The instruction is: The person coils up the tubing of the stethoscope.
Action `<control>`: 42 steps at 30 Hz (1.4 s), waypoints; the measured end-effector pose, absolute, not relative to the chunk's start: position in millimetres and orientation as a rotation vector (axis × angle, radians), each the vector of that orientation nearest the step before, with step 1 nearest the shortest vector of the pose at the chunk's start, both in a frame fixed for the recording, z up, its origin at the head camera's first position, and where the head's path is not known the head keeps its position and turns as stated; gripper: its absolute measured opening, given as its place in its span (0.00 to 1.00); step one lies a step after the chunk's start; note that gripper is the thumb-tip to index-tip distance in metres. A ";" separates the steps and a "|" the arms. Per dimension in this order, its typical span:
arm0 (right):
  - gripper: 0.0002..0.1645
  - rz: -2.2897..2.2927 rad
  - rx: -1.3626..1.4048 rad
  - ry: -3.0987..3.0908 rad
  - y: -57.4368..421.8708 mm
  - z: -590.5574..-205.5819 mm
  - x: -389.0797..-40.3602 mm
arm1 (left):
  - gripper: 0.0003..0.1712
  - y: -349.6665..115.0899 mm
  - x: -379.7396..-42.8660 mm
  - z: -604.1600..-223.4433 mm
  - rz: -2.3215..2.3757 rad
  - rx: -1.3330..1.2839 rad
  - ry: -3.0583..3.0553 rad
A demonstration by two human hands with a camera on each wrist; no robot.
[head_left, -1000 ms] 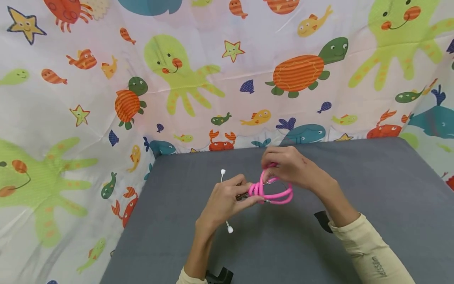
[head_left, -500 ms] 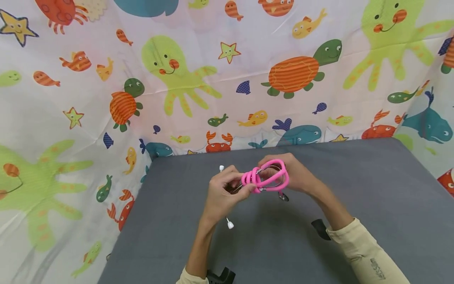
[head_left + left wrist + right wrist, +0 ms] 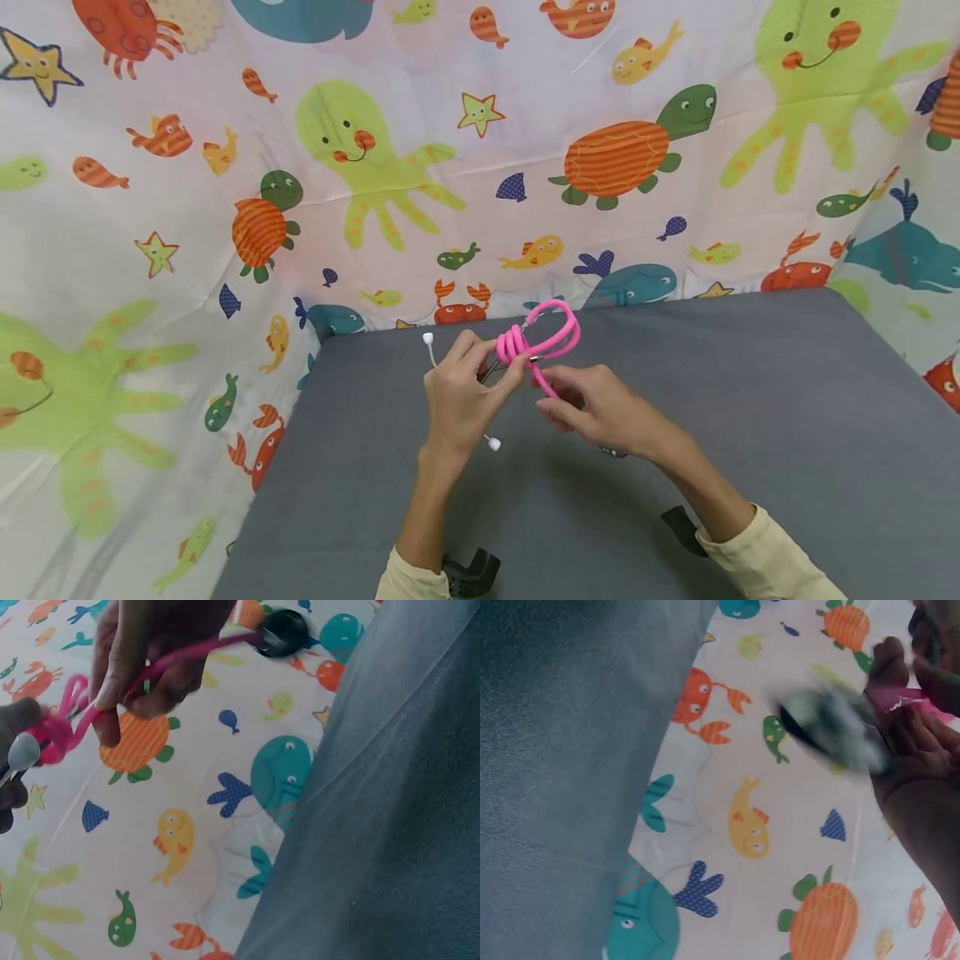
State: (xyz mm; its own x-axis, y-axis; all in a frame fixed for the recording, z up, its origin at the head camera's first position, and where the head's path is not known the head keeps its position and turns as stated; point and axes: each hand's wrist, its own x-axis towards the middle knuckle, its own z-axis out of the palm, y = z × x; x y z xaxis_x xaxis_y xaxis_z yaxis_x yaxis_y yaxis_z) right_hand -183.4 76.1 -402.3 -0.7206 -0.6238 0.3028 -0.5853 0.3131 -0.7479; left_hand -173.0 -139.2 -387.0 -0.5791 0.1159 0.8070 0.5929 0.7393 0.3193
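A pink stethoscope (image 3: 512,343) is held up in front of the person, over the grey tabletop (image 3: 352,467), between both hands. Taking its wound coils as the centre of the dial in the head view, the left hand (image 3: 463,396) lies at 7 to 8 o'clock, thumb and fingers closed in a pinch on the coils and the metal tubes beside them. The right hand (image 3: 600,408) is at 4 o'clock, thumb and fingers curled round the length of pink tube that drops from the coils.

A loop (image 3: 574,329) of tubing stands out toward 2 o'clock. One white ear tip (image 3: 428,338) pokes out at 9 o'clock, the other at 6 o'clock, below the left hand. The round chest piece (image 3: 283,633) hangs past the right hand; it is blurred in both wrist views and mostly hidden from the head view, where a bit of metal shows between 4 and 5 o'clock.

A cloth (image 3: 420,275) printed with sea animals rises behind the tabletop at 12 o'clock. Both arms wear cream sleeves (image 3: 776,558).
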 end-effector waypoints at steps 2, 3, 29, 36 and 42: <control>0.09 -1.306 -1.173 2.570 74.8 -397.8 -179.4 | 0.16 -140.4 -173.4 -386.0 -0.621 -0.482 -2.134; 0.09 -1.257 -1.178 2.598 74.7 -394.8 -177.3 | 0.16 -141.7 -173.5 -385.7 -0.562 -0.464 -2.146; 0.15 -0.750 -1.552 3.425 79.4 -353.1 -186.1 | 0.17 -144.5 -163.2 -375.8 -0.554 -0.974 -2.384; 0.13 -0.967 -1.484 3.270 85.0 -355.0 -191.1 | 0.21 -142.3 -165.1 -380.2 -0.792 -0.975 -2.395; 0.11 -1.131 -1.422 2.972 96.1 -351.0 -201.4 | 0.26 -145.1 -165.4 -383.0 -0.946 -1.083 -2.344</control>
